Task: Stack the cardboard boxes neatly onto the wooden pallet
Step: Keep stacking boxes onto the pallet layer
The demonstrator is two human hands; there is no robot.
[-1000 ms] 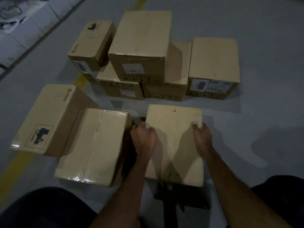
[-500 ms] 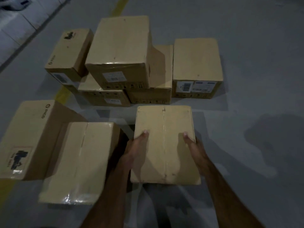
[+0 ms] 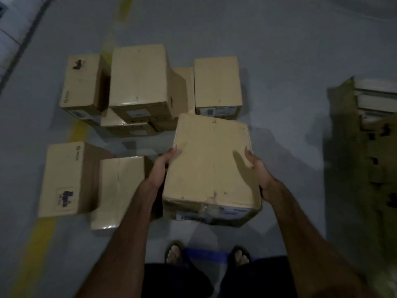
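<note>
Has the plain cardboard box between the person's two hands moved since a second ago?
Yes. The plain cardboard box has come up off the grey floor, now overlapping the stacked boxes behind; left hand and right hand grip its sides.

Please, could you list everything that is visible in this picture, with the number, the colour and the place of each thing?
held box: 1, tan cardboard, lifted in the middle, between both hands
far boxes: about 6, tan, grouped on the floor beyond the held box, some stacked on others
near boxes: 2, tan, side by side on the floor at the left
stack at right edge: tan and pale, partly cut off and blurred; I cannot tell what it is
floor: grey
yellow line: 1, painted on the floor, left side
blue strip: 1, on the floor between the feet
feet in sandals: 2, bottom middle
left hand: grips the held box's left side
right hand: grips its right side
</note>
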